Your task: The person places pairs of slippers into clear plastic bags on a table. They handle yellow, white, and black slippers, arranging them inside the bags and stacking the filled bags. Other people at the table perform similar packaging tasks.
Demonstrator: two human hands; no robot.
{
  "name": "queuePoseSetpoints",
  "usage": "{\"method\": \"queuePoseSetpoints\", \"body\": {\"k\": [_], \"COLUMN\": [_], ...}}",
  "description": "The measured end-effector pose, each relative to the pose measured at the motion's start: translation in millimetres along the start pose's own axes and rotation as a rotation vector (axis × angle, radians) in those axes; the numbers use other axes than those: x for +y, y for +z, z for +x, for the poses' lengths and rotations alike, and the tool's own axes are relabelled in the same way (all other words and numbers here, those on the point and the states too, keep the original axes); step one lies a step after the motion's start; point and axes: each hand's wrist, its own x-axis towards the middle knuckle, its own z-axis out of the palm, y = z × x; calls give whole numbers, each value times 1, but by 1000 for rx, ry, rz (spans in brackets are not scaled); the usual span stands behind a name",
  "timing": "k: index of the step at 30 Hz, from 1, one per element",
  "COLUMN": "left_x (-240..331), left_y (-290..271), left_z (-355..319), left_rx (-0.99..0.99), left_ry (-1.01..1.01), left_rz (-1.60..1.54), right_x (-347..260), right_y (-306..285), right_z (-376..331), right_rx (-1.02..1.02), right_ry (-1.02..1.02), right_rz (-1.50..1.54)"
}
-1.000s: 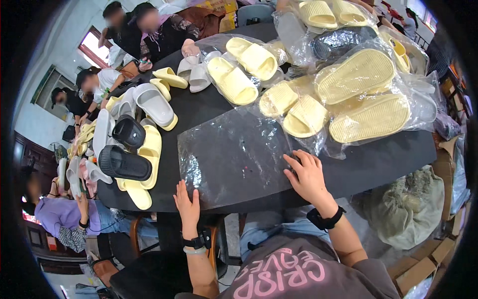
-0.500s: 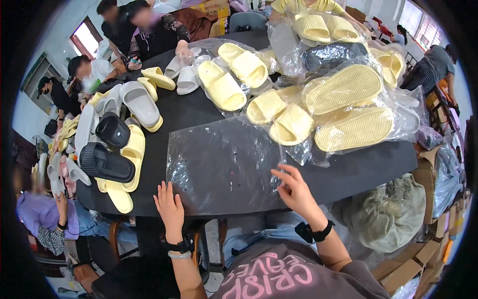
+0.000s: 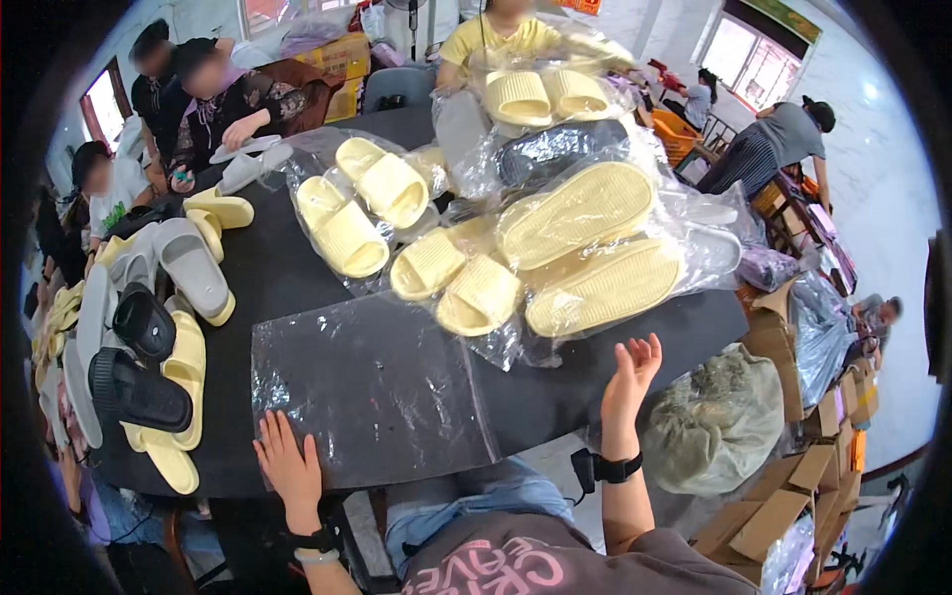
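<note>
An empty clear plastic bag (image 3: 372,392) lies flat on the black table (image 3: 278,273) in front of me. My left hand (image 3: 288,464) rests open, palm down, on the bag's near left corner. My right hand (image 3: 628,382) is raised off the table near its right front edge, fingers spread, holding nothing. Just beyond it lie bagged pale yellow slippers (image 3: 595,253) in a heap, and a smaller bagged yellow pair (image 3: 454,278) sits past the flat bag.
Loose black (image 3: 139,387), grey (image 3: 193,268) and yellow (image 3: 183,397) slippers are stacked at the table's left. More bagged yellow slippers (image 3: 362,203) lie in the middle. People sit around the far and left sides. A stuffed plastic sack (image 3: 714,421) and cardboard boxes (image 3: 764,506) stand at my right.
My right hand has lifted off the plastic bag and swung to the right, past the table's edge. My left hand has stayed on the bag's near left corner.
</note>
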Motion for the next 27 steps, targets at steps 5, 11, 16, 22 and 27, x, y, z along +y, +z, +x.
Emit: {"method": "queuePoseSetpoints", "body": {"k": [5,11,16,22,27], "left_x": [4,5,2,2,3], "left_y": [-7,-13,-12,-10,-5], "left_z": [1,4,3,0,0], "left_rx": [-33,-106,-43,24,81], "left_ry": [-32,-54,-29,-15,11], "left_rz": [-8,2,-32,-27,-33], "right_x": [11,29,11,-41,-84], "right_y": [-9,30,54,84,118], "right_z": [27,15,-1,-8,-53], "right_rx": [-189,-245,-222,-254,-479], "right_ry": [494,461,341,37,-176], "right_rz": [340,286,396,293,-124]}}
